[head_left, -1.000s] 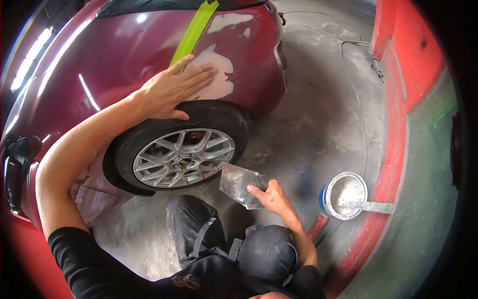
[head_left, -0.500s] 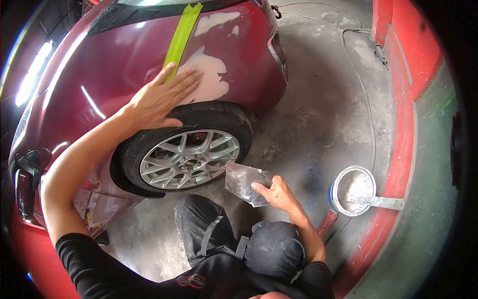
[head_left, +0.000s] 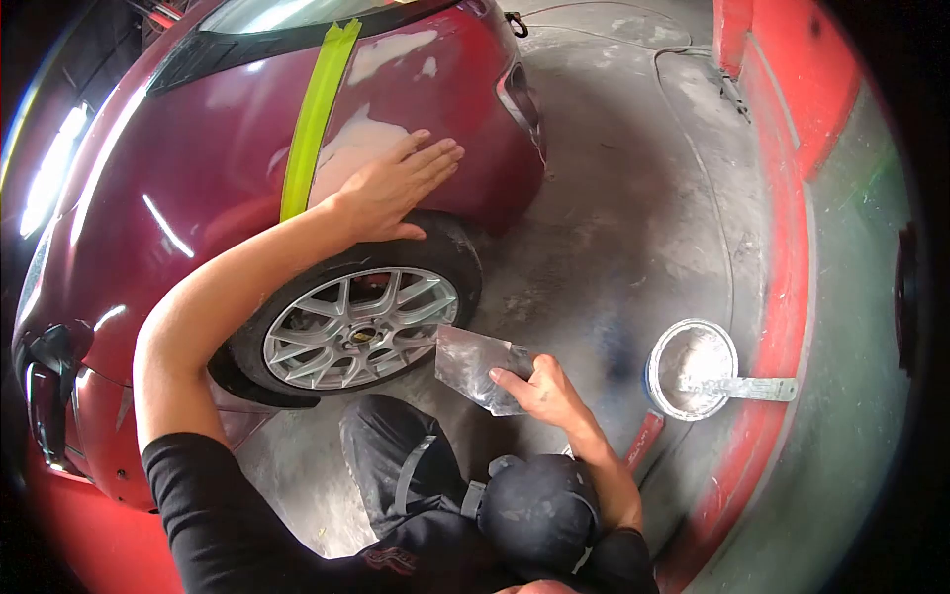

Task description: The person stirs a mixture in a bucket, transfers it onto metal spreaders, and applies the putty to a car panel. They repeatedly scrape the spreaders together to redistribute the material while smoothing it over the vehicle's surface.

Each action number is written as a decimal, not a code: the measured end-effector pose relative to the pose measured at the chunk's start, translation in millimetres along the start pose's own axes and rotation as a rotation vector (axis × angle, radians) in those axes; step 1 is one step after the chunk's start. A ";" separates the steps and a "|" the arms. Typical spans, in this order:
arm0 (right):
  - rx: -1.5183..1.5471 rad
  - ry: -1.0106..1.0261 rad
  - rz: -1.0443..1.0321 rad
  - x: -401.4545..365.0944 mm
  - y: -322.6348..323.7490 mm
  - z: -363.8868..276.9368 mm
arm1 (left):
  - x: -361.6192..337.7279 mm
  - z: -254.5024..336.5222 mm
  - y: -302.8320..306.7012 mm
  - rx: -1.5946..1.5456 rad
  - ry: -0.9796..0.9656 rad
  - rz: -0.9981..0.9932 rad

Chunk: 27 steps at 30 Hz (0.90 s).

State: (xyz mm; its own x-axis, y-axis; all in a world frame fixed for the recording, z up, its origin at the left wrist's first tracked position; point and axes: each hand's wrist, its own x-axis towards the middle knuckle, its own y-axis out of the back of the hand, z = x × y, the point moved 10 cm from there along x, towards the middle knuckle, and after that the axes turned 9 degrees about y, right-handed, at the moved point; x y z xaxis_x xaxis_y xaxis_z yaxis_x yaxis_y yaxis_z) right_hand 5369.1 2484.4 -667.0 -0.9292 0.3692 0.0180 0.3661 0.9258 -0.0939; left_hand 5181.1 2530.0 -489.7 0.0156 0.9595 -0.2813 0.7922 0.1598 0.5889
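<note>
My left hand lies with its fingers stretched out on the dark red car fender, over the right part of a pale filler patch above the wheel arch. Nothing shows in it. A strip of yellow-green tape runs down the panel to the left of the patch. Below, my right hand grips a flat, smeared metal spreader plate in front of the silver wheel.
At the right, an open can holds whitish paste, with a putty knife across its rim. A red-handled tool lies beside it. A hose crosses the floor near a red wall edge.
My left hand has slid right across the filler patch, away from the tape. My right hand still holds the plate. The view has shifted slightly.
</note>
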 end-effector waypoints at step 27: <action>-0.109 -0.063 -0.062 8.0 -13.1 0.9 | -30.8 -81.6 48.0 -0.080 0.446 0.278</action>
State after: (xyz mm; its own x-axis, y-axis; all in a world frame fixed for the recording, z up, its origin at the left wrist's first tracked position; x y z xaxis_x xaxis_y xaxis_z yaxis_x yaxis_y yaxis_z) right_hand 5356.7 2475.1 -666.5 -0.9501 0.3089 -0.0427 0.3085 0.9511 0.0143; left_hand 5168.9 2527.1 -391.0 -0.0563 0.9709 0.2329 0.7461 -0.1141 0.6560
